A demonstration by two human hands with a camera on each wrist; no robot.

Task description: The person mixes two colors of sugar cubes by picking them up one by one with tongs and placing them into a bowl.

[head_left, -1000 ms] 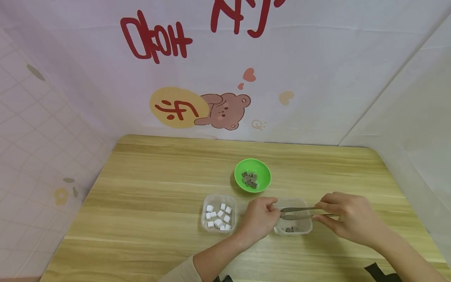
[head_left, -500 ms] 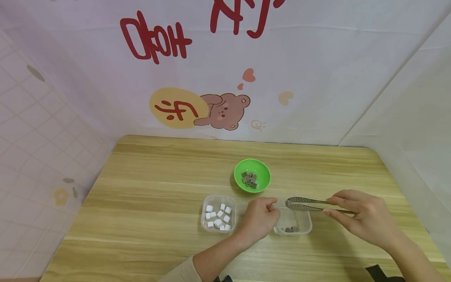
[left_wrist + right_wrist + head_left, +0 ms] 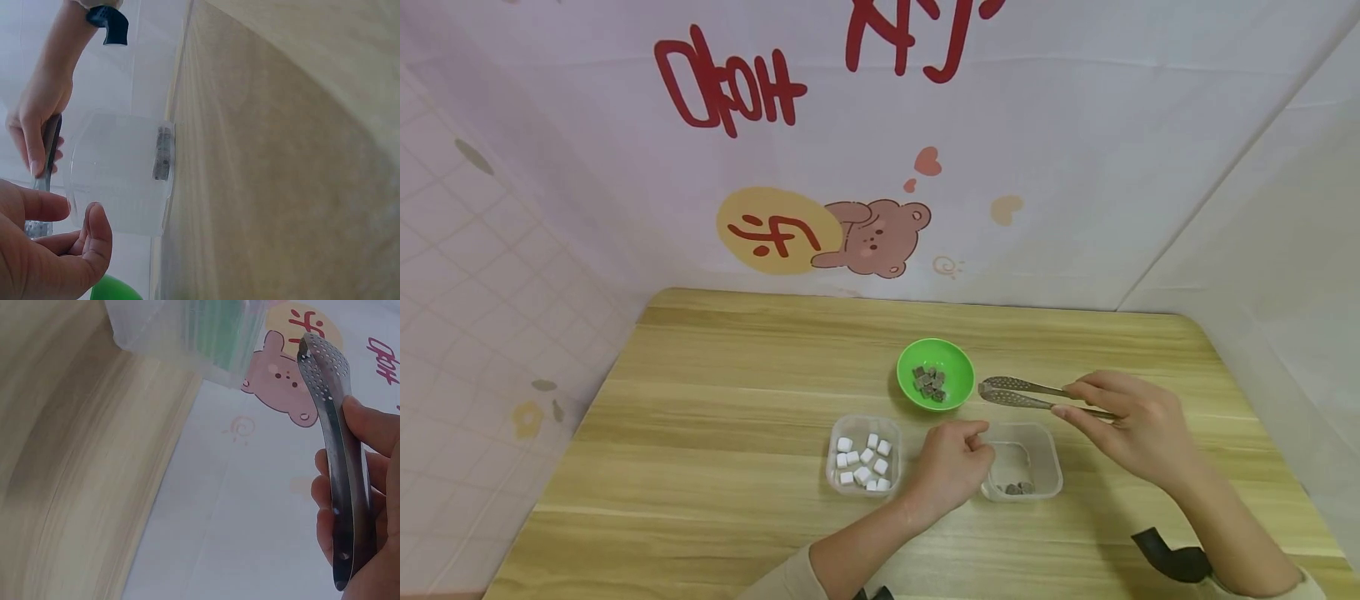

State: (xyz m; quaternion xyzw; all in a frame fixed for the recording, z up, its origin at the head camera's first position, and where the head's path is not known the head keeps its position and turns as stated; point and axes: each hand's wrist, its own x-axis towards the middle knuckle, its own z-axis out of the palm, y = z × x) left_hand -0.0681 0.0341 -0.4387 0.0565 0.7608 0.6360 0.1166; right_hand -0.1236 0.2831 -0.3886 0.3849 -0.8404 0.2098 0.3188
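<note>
In the head view my right hand (image 3: 1138,421) grips metal tongs (image 3: 1015,398) with perforated tips. A small grey-brown cube (image 3: 984,389) appears to sit between those tips, just right of a green bowl (image 3: 961,392) that holds several similar cubes (image 3: 929,382). In the right wrist view, fingers and thumb wrap the tongs (image 3: 340,469). My left hand (image 3: 953,462) is at the left rim of a clear plastic container (image 3: 1047,467); the left wrist view shows its thumb and finger around that rim. A few grey-brown cubes (image 3: 1018,489) lie at the container's near side.
Another clear container (image 3: 832,475) with several white cubes (image 3: 862,473) stands left of my left hand. Everything rests on a wood-grain table (image 3: 715,467). A printed white cloth (image 3: 1045,108) hangs behind its far edge.
My right hand has lifted the tongs out of the right container, with a cube at their tips, and carried them away and leftward to beside the green bowl. The left hand stays put.
</note>
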